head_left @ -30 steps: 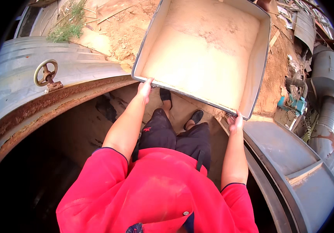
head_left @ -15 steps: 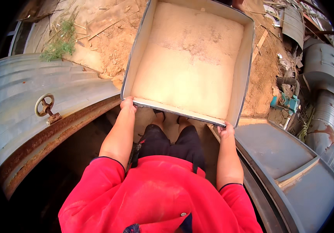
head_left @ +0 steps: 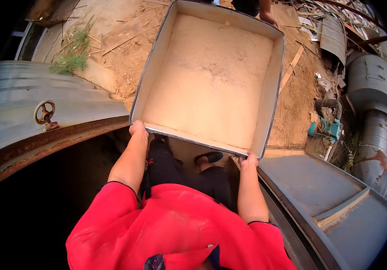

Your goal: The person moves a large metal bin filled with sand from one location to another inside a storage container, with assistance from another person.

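Note:
In front of me is a large, square-cornered shallow tray with pale walls and a dark rim. A tan, sandy-looking layer or coating with a darker mottled patch covers its floor; which of the two I cannot tell. My left hand grips the tray's near left corner. Near its right corner, my right hand has hold of the same near edge. Both sets of fingers are partly hidden under the rim. Beyond the far right corner is another person's hand, with its contact on the tray unclear.
On the left, a metal sheet with a rusty handwheel borders a dark opening. Grey metal panels lie at right, beside a teal motor-like unit and a large metal duct. Boards and debris litter the dirt ground ahead.
The tray has shifted left and slightly nearer in view, still in both my hands. My legs have changed position in a step. More of the other person's hand shows at the far side.

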The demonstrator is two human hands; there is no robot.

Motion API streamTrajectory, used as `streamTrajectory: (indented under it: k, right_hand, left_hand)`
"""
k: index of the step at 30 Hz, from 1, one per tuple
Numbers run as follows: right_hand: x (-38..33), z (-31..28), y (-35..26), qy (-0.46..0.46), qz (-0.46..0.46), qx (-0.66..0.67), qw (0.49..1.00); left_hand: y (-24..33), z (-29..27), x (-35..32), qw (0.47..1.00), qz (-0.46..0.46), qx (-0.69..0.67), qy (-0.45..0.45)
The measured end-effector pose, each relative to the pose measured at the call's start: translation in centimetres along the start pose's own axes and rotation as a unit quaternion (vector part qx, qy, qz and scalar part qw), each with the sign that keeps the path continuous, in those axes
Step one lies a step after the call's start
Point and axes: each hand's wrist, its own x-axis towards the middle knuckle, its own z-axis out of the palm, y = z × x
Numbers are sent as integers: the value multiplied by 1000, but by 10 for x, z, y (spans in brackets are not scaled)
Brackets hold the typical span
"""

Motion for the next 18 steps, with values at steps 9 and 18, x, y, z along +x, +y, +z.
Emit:
streamTrajectory:
  k: [9,18]
  right_hand:
    - [-50,18,32,-41,18,26,999]
    - [-19,11,33,-57,2,30,998]
  left_hand:
    - [-21,-18,60,990,-81,-31,-115]
    - [-31,3,62,974,-54,-152,-162]
